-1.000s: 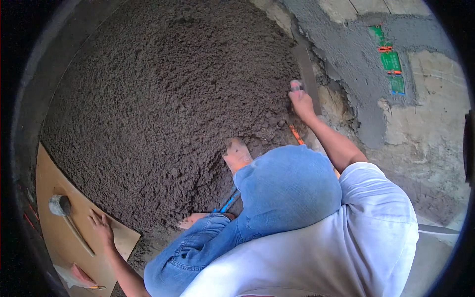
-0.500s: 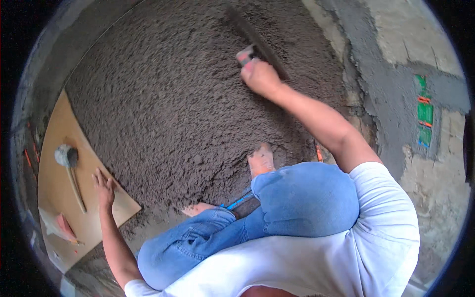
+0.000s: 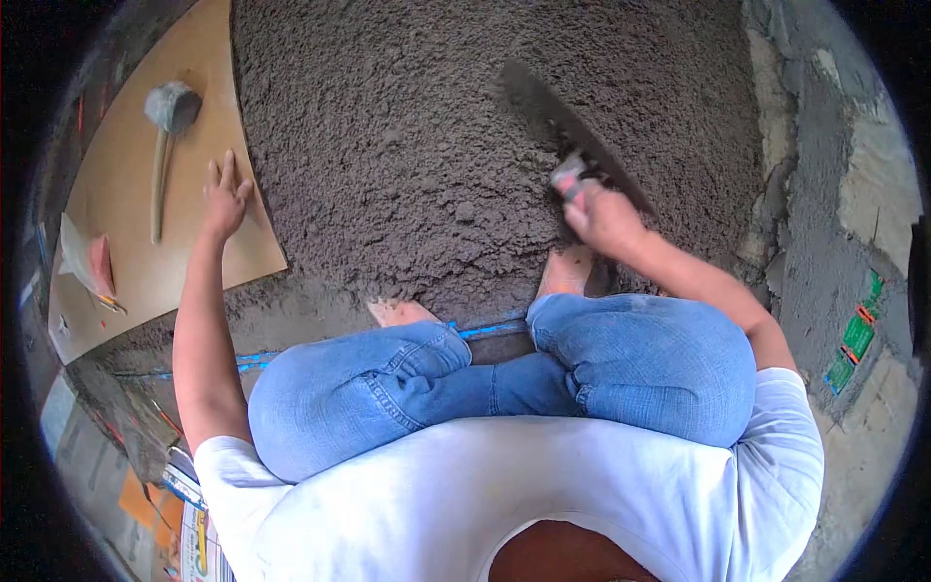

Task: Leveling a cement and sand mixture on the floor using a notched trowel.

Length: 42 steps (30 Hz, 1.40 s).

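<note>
My right hand (image 3: 603,221) is wrapped round the handle of a long-bladed plastering trowel (image 3: 584,138). The narrow dark blade slants across the coarse grey-brown mortar bed (image 3: 388,145), partly blurred by motion. Over at the left, my left hand (image 3: 226,202) rests with fingers apart on a large tan tile (image 3: 116,204), near its edge beside the mortar. A mallet (image 3: 173,109) with a pale head and wooden handle lies on this tile. Close to the tile's outer edge is a clear plastic bag (image 3: 82,257) with something reddish in it and a pencil (image 3: 112,304).
My bare feet (image 3: 564,272) stand at the near edge of the mortar, by a blue line (image 3: 495,330). On the right, green conduit pieces (image 3: 857,335) are set in a rough grey strip. Boxes or packages (image 3: 199,543) lie at the lower left.
My right hand has drawn the trowel nearer to my body over the mortar. My left hand stays on the tile. The whole view has shifted and turned.
</note>
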{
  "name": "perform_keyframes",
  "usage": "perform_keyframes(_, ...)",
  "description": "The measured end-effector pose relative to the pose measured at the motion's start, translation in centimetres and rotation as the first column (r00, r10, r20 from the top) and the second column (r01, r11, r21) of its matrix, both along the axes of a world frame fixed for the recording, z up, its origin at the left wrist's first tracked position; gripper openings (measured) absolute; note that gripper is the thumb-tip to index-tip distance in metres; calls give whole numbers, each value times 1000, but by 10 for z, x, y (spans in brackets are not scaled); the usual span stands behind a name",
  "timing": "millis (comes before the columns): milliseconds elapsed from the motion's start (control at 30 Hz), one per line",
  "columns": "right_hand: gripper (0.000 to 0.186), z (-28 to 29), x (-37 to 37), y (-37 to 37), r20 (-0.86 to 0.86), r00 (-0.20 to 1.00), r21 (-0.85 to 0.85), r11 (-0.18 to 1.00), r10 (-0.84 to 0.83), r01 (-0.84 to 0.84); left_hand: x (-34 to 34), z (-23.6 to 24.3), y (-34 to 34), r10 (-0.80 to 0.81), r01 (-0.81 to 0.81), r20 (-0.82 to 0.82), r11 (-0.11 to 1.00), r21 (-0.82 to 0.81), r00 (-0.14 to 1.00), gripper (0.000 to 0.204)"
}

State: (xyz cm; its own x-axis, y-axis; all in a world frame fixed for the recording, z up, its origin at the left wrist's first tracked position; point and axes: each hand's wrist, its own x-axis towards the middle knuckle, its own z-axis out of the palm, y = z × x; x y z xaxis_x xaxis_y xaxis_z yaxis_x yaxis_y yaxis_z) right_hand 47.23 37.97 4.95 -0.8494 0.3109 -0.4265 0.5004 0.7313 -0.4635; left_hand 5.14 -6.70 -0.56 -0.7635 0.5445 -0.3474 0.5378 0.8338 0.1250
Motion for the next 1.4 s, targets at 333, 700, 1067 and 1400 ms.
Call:
perform_keyframes(333, 28, 32, -50, -47, -38, 845, -193, 826, 533, -530, 7, 2, 0, 60, -59, 0, 992, -108, 998, 66)
perform_keyframes(700, 43, 35, -189, -30, 20, 573, -176, 567, 820, -805, 17, 10, 13, 143, -141, 5, 978, -157, 990, 64)
perform_keyframes(1067, 35, -8, -255, -15, -233, 870, 353, 871, 435, -342, 17, 15, 22, 157, -151, 21, 973, -174, 987, 66)
perform_keyframes(1400, 27, 6, -186, -103, -262, 727, 137, 770, 634, -623, 18, 12, 23, 208, -190, 60, 955, -228, 976, 66)
